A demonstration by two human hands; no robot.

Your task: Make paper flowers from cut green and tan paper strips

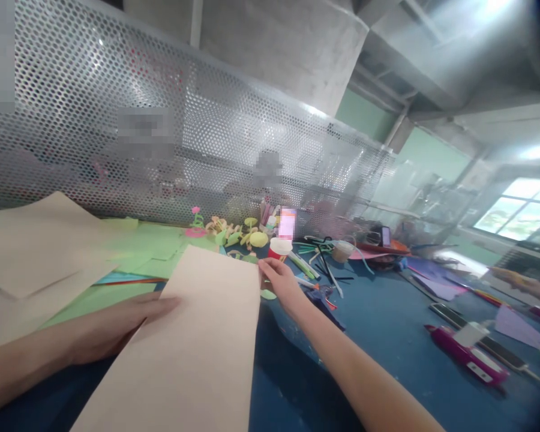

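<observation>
A long sheet of cream paper [202, 336] slants up from the bottom of the view, over the blue table. My left hand [139, 315] grips its left edge, with fingertips on the top face and the rest of the hand beside and behind it. At the upper right corner, my right hand [276, 279] pinches the paper between thumb and fingers. Just beyond my right hand stands a red and white paper cup [279, 247].
Green sheets [157, 249] and large cream sheets [31, 246] lie at the left. Small paper flowers [252, 234] line the back. A magenta glue gun [468, 355] and a phone [499, 348] lie at the right. Another person's hand [519, 285] shows at the far right.
</observation>
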